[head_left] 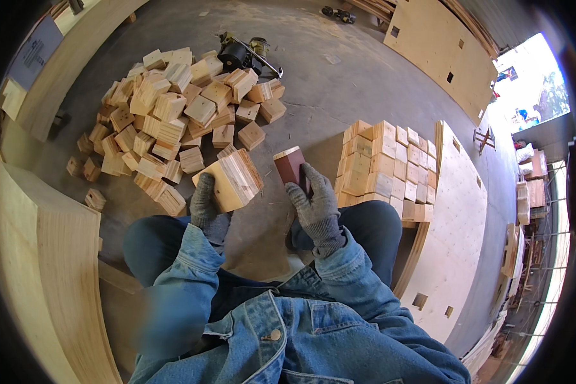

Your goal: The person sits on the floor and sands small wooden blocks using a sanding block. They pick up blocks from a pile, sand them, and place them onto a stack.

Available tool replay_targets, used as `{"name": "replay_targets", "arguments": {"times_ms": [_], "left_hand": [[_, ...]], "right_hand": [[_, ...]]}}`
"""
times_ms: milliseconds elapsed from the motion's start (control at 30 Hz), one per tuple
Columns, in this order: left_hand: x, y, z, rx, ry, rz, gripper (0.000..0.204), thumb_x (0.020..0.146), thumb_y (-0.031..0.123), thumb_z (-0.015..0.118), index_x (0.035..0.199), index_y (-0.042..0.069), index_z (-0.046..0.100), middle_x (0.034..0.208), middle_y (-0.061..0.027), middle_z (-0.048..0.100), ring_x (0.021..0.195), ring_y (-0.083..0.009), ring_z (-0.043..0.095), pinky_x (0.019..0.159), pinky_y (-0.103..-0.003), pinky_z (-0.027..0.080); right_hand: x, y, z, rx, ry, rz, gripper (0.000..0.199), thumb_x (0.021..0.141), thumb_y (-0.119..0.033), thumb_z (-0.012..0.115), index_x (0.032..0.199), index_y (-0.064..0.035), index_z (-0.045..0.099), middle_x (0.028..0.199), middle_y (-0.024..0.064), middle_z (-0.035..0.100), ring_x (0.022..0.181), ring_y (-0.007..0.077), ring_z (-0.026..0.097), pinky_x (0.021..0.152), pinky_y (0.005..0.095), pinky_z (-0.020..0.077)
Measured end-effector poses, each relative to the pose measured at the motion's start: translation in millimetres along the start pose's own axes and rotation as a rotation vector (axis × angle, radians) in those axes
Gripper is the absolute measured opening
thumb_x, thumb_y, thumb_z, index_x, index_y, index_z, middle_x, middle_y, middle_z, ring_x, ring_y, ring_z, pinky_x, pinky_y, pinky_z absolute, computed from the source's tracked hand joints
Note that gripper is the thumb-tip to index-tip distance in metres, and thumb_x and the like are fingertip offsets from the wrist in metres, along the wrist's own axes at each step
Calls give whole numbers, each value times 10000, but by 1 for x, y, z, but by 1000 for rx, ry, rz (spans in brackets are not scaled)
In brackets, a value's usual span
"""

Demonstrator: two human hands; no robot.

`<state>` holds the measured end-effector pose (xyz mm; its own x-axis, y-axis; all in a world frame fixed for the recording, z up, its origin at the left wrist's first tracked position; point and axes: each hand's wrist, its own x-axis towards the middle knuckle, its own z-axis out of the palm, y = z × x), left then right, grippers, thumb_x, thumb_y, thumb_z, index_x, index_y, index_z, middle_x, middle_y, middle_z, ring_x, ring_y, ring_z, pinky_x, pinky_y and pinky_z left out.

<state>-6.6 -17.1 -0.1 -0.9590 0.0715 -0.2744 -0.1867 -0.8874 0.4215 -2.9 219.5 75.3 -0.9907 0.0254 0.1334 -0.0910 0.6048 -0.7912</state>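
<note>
From afar, I saw the left grip [206,206] clasping the wooden block [230,182]; the right grip [317,208] held the maroon-faced bar [291,167] just right of it, apart, long axis tipped up-left.

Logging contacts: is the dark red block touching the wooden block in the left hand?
No, grey floor shows between the dark red block in the right hand and the wooden block in the left hand.

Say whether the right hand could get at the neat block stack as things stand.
Probably yes: the block stack stands just beyond the right knee, and the way looks open, though the right hand holds a dark red block.
</note>
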Motion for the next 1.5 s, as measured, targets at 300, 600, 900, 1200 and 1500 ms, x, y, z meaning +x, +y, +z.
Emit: {"name": "replay_targets", "arguments": {"times_ms": [300,600,900,1200,1500], "left_hand": [[4,-4,19,-21,-111,-64,667,985,464,652,1445,8,493,1383,-185,610,1228,-319,629,1092,-469,500],[-4,-6,13,-74,-63,-60,638,993,454,640,1433,10,511,1373,-171,622,1243,-305,621,1087,-459,499],[-3,-16,15,3,-125,-151,733,1010,578,540,1507,52,422,1465,-157,529,1331,-334,538,1141,-507,434],[-6,0,14,83,-5,-61,744,981,574,595,1477,35,466,1402,-185,596,1257,-339,611,1102,-476,497],[-7,-15,12,-107,-143,-214,754,956,560,649,1472,41,468,1406,-168,592,1279,-325,591,1107,-504,482]], "right_hand": [[6,-37,4,48,-85,-436,598,897,-230,796,1400,-8,559,1283,256,584,1137,412,616,967,436,518],[11,-53,8,131,-51,-393,580,878,-225,783,1375,-29,558,1159,259,637,1007,419,656,868,506,543],[49,-50,4,-40,-52,-355,558,895,-275,774,1338,14,595,1235,270,619,1114,446,617,960,470,511],[-33,-60,-9,-105,-132,-479,604,846,-288,812,1353,-36,605,1225,279,612,1092,469,620,941,495,518],[47,-64,-5,-168,-78,-340,577,894,-282,765,1368,-18,570,1267,271,603,1140,445,606,959,471,513]]}}
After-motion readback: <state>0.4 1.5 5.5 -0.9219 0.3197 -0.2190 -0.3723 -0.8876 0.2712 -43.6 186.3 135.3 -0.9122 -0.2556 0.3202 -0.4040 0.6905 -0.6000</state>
